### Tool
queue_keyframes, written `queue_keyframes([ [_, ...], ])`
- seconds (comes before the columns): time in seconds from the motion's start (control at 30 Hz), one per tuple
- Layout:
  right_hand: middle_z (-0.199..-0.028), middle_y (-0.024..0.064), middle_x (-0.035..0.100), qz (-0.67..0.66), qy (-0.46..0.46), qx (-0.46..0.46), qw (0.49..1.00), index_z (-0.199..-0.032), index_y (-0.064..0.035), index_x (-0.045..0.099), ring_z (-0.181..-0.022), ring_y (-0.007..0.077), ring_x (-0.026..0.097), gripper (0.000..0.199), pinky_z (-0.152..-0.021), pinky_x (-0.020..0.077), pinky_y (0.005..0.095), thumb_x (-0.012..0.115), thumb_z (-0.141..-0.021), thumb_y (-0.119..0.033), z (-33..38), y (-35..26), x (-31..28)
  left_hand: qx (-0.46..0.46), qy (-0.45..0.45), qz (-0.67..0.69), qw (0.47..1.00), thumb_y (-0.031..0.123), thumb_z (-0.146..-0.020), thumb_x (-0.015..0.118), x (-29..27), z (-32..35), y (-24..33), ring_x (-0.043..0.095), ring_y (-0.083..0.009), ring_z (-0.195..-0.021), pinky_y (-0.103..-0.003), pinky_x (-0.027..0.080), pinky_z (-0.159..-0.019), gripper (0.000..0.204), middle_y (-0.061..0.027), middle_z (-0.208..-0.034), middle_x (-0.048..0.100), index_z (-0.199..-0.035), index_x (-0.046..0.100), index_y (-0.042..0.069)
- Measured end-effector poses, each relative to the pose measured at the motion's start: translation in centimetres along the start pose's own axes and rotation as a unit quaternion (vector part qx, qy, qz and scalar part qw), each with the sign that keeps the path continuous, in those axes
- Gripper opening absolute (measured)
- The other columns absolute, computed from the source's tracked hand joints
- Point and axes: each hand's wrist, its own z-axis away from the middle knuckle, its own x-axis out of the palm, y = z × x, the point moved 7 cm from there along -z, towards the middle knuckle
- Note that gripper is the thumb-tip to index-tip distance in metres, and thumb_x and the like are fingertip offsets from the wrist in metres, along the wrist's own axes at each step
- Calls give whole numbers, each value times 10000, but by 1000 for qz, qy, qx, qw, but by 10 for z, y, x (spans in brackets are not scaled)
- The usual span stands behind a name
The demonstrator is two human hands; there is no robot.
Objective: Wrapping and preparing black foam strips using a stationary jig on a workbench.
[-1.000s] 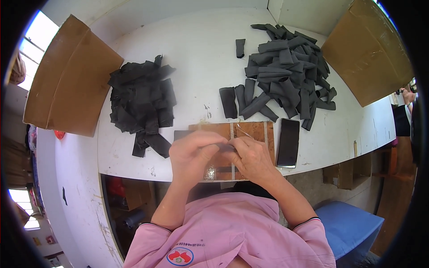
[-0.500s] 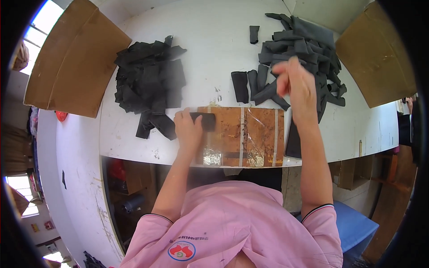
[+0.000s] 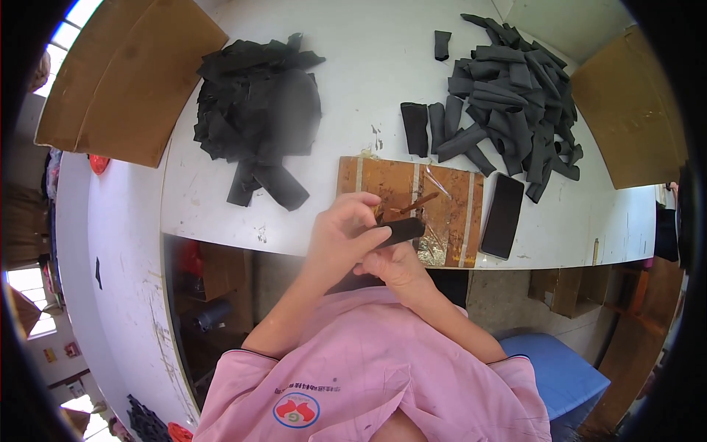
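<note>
Over the near edge of the brown board [image 3: 353, 177], both hands meet around a rolled black fabric piece [image 3: 405, 232]. My left hand [image 3: 342, 232] is closed on it, thumb on top and fingers curled. From below, my right hand [image 3: 401, 272] grips the same piece, its fingers partly hidden. A thin brown stick [image 3: 420, 202] shows just past the left fingertips; whether it is held or lies on the board, I cannot tell.
Flat black fabric pieces [image 3: 250, 103] are heaped at left, dark fabric tubes [image 3: 508, 96] at right. A phone [image 3: 503, 217] lies beside the board. Cardboard boxes [image 3: 125, 81] flank the white table [image 3: 361, 74]. A blue stool [image 3: 552, 376] stands below at right.
My right hand has come down from beside the tube pile to meet my left. The black piece has left the board and is now between both hands. The whole phone now shows.
</note>
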Motion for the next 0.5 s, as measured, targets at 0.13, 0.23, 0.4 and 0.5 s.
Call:
queue_keyframes([
  [0.13,-737,21,564,-50,104,-84,990,-932,-26,560,-657,107,525,203,-577,414,230,595,-796,-172,-4,-6,-8,-148,18,187,971,62,-732,643,-2,9,-13,520,-112,-814,-256,410,-761,149,-83,-921,555,-808,517,41],
  [0.23,-678,56,564,-136,103,-17,985,-872,-19,573,-574,138,520,160,-557,427,254,515,-848,-166,-3,-4,-12,-110,8,246,963,112,-775,611,-5,10,-2,524,-88,-702,-204,430,-613,179,-56,-883,552,-901,525,18],
  [0.4,-684,65,575,-136,-36,79,987,-872,-11,584,-570,130,525,221,-554,437,250,503,-858,-216,-2,-4,5,-169,-54,176,968,66,-769,605,-13,16,-20,519,-85,-672,-191,426,-570,102,-54,-867,556,-841,555,14],
  [0.5,-683,53,572,53,16,49,997,-869,-16,594,-583,104,522,229,-554,438,231,502,-859,-226,-2,-4,0,-102,-14,122,987,32,-751,615,-21,12,-20,502,-79,-630,-192,419,-557,67,-50,-836,557,-754,550,14],
])
